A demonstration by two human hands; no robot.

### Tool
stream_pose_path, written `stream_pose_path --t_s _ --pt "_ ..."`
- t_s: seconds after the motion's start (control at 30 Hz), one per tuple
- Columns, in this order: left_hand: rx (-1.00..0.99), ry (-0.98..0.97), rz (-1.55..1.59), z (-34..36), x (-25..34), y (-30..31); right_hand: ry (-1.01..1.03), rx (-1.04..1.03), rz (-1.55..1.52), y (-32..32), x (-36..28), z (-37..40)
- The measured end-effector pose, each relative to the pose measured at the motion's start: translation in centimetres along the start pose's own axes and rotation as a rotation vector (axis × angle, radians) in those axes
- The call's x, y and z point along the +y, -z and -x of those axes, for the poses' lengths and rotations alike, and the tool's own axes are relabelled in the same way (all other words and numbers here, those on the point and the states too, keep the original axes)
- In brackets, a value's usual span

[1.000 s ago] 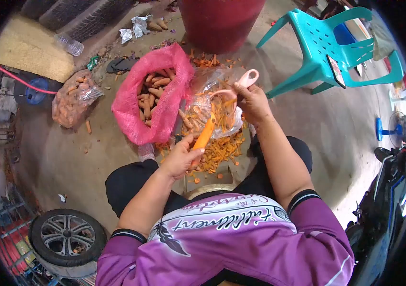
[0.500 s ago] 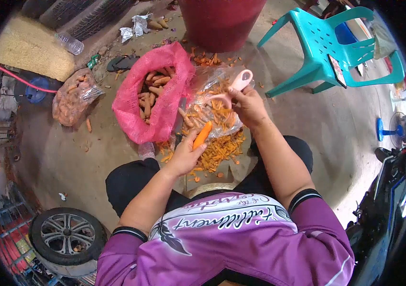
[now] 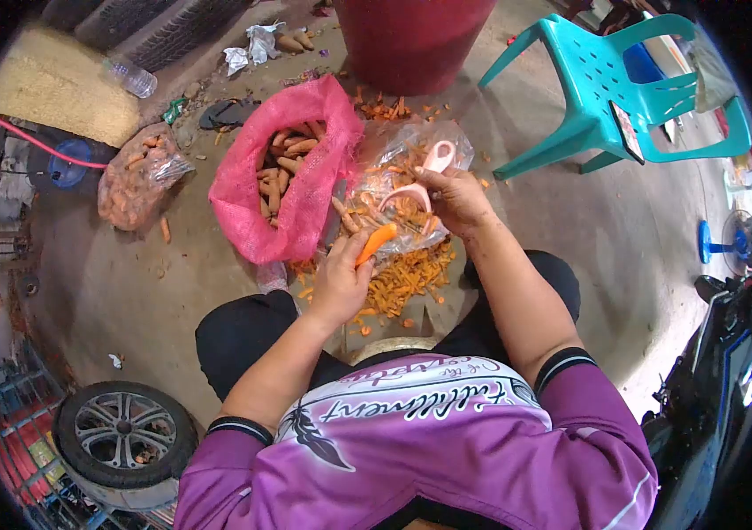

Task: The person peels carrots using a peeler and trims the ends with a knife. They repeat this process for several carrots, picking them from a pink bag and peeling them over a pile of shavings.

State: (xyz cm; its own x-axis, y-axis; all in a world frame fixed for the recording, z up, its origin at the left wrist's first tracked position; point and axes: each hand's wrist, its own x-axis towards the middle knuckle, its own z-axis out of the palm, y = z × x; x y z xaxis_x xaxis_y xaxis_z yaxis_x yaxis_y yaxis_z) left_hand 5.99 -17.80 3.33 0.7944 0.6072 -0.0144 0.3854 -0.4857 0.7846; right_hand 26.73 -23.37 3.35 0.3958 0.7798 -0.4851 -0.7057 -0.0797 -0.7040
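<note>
The carrot is over peelings, right of sack.

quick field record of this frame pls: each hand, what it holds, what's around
left hand: closed on a bright orange carrot, tip pointing up and away
right hand: holds a pink peeler just beyond the carrot; contact unclear
below hands: orange peelings piled on the concrete floor
ahead: open pink mesh sack of carrots; clear bag with carrots beside it
far left: second bag of carrots
far: red tub, teal chair
near left: wheel
</note>
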Motion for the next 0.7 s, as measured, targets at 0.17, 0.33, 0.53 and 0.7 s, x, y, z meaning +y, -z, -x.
stream_pose_path --t_s 0.17,0.33,0.53,0.7 --pt "0.058 -0.084 -0.110 -0.1 0.1 0.3 0.006 -0.015 -0.075 -0.4 -0.2 0.2" --pt "0.064 -0.072 0.075 -0.4 -0.3 -0.1 0.014 0.051 0.029 0.6 0.1 -0.3" --pt "-0.098 0.052 0.344 -0.1 -1.5 -0.9 0.098 -0.183 -0.141 -0.6 0.7 0.3" --pt "-0.160 0.113 0.433 0.1 -1.6 -1.0 0.060 -0.140 -0.159 -0.8 0.0 0.2"
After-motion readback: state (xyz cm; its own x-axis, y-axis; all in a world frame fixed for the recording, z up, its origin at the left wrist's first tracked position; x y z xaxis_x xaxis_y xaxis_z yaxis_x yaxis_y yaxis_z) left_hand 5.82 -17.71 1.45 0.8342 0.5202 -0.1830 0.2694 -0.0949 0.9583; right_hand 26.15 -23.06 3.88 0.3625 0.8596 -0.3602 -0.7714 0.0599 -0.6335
